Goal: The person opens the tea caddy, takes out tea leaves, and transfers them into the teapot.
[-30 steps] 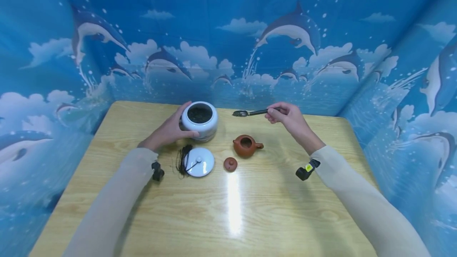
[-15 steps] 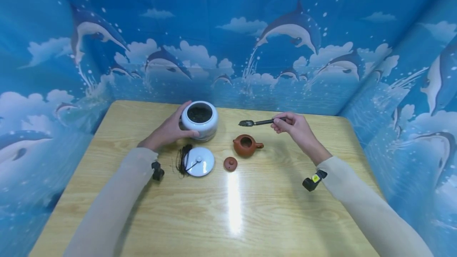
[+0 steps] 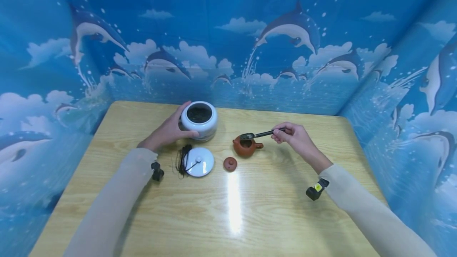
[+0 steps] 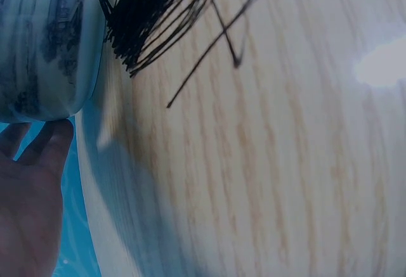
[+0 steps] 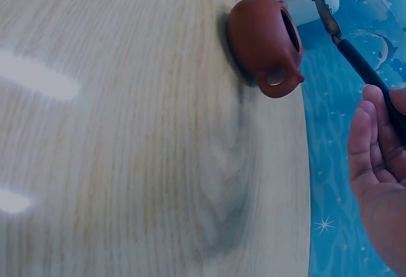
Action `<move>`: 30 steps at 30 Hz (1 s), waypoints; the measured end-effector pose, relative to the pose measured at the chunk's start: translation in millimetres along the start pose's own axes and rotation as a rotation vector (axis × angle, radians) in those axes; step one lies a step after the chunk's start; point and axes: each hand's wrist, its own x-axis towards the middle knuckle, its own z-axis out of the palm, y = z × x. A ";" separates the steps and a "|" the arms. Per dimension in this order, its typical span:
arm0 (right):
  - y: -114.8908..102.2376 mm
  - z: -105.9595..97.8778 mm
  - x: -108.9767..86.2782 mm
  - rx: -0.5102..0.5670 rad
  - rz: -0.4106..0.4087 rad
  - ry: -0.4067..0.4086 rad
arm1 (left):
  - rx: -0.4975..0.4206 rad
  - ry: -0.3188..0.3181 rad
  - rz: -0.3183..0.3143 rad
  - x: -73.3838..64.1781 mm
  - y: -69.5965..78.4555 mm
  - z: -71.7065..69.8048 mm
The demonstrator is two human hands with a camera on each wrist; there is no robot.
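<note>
My left hand (image 3: 175, 127) grips the side of a white porcelain jar (image 3: 208, 130), thumb at its front and fingers round its left side. Dark tea leaves (image 3: 199, 115) show inside the jar's mouth. In my right hand (image 3: 292, 137) a dark-handled tea scoop (image 3: 263, 134) is pinched by the handle, its head loaded with dark leaves. The scoop's head overlaps the opening of a small brown clay teapot (image 3: 244, 152) in the head view. From the right wrist view, the scoop (image 5: 358, 61) hangs above the teapot (image 5: 260, 36), tip towards the jar.
The jar's white lid (image 3: 205, 162) lies in front of the jar, with a black tassel (image 3: 184, 158) at its left. A small clay teapot lid (image 3: 230, 164) rests near the teapot. Behind the wooden table (image 3: 178, 217) hangs a blue dolphin curtain (image 3: 228, 31).
My right hand has come down and towards me, bringing the loaded scoop from behind the teapot to over its opening. My left hand and the jar have stayed in place.
</note>
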 end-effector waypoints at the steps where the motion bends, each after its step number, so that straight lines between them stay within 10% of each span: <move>1: 0.6 -0.3 -0.4 -0.003 0.000 -0.004 | -0.001 0.000 0.001 0.0 0.0 0.0; 30: -10.4 0.0 -3.1 -0.375 -0.191 0.008 | -0.009 -0.004 0.005 -0.1 -0.9 -0.3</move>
